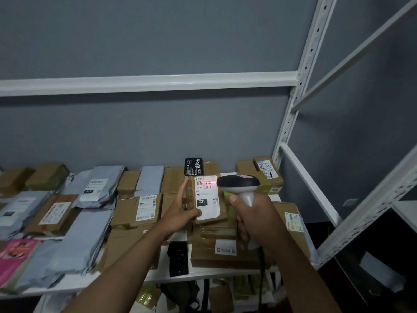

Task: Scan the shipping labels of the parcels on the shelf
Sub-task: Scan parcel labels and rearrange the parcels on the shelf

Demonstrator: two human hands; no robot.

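While the red scan line is laid across the barcode at the top of the shipping label point(207, 196), the grey handheld scanner point(239, 184) is gripped by the right hand point(255, 219), its fingers wrapped round the handle and its head aimed leftward at close range. A small brown parcel point(208, 199) is held up by the left hand point(180, 213), the thumb pressed on its lower front and the fingers extended along its left edge, so that the label is tilted toward the scanner. Beneath and around, cardboard boxes point(138, 211) and grey mailer bags point(85, 236) are spread over the white shelf point(203, 271). The scanning step is judged to be under way on this one parcel. Afterwards, the parcel would need to be set back down and another label brought under the beam, many parcels seemingly being left unscanned.
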